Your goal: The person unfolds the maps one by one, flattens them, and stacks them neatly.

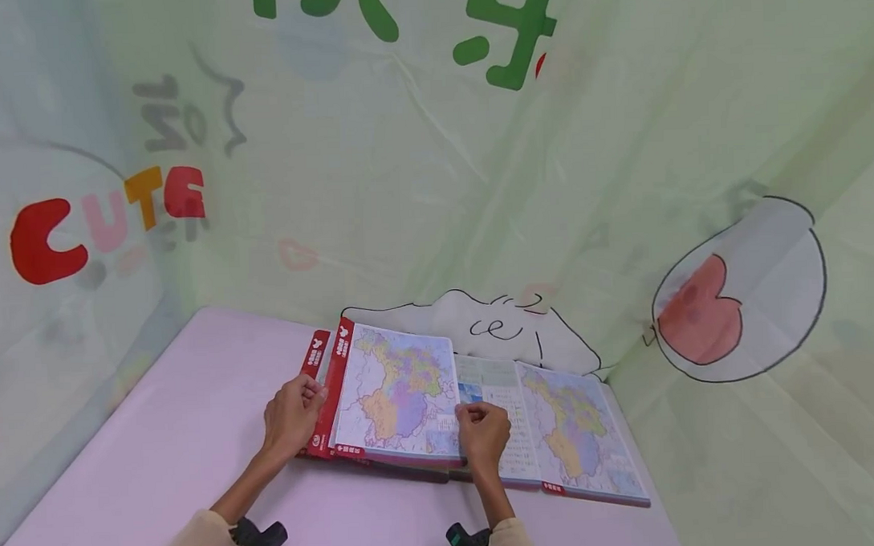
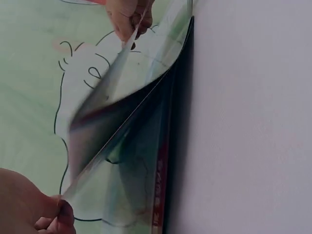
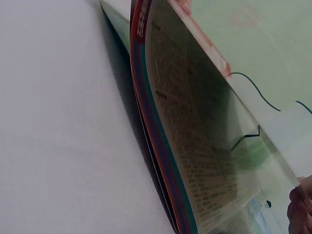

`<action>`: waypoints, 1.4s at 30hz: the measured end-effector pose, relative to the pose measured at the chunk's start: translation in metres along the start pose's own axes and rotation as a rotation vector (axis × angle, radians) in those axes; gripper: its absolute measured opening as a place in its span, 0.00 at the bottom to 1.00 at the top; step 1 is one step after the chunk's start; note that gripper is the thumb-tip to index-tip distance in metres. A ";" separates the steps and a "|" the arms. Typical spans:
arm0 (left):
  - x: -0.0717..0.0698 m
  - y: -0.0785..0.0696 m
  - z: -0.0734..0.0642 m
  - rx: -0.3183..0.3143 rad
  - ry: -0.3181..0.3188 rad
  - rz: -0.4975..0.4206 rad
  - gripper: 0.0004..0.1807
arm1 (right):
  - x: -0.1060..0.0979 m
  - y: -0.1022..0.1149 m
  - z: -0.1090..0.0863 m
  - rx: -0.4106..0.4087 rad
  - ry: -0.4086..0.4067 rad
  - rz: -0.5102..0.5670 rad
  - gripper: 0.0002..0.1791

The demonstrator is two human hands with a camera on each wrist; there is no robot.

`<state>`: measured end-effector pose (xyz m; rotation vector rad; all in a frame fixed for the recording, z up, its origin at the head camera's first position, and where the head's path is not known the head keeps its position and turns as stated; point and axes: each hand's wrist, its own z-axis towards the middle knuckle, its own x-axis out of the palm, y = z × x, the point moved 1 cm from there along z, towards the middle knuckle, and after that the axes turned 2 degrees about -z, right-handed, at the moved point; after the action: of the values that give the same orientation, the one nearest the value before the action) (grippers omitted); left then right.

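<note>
A map booklet with a red left edge (image 1: 401, 391) is raised between the two hands. My left hand (image 1: 293, 414) pinches its left side, where a second red edge (image 1: 315, 353) shows behind. At its right side, my right hand (image 1: 486, 436) pinches the edge with thumb and fingers. In the left wrist view, the left hand (image 2: 29, 204) grips the corner of a thin, glossy sheet. A printed text page (image 3: 195, 146) hangs bent in the right wrist view, with the right hand (image 3: 300, 207) at its far edge. Part of the lower layers is hidden.
To the right lies a page with printed text (image 1: 515, 447) beside another coloured map (image 1: 583, 432). Everything is on a pale pink tabletop (image 1: 161, 443). A printed green curtain (image 1: 405, 186) hangs behind and at both sides.
</note>
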<state>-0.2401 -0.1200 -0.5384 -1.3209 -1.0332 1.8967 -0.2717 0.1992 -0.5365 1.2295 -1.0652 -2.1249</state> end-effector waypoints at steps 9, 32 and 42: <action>0.003 0.010 0.005 -0.019 -0.049 0.061 0.07 | -0.009 -0.030 0.030 0.037 0.045 -0.116 0.08; 0.001 0.030 0.010 -0.088 -0.070 0.107 0.10 | -0.118 -0.119 0.096 0.011 -0.020 -0.384 0.11; 0.003 0.038 0.012 -0.070 -0.117 0.135 0.10 | -0.158 -0.159 0.110 0.029 -0.148 -0.494 0.11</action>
<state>-0.2538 -0.1406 -0.5701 -1.3622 -1.1020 2.0767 -0.2913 0.4478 -0.5507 1.4887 -0.9217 -2.6100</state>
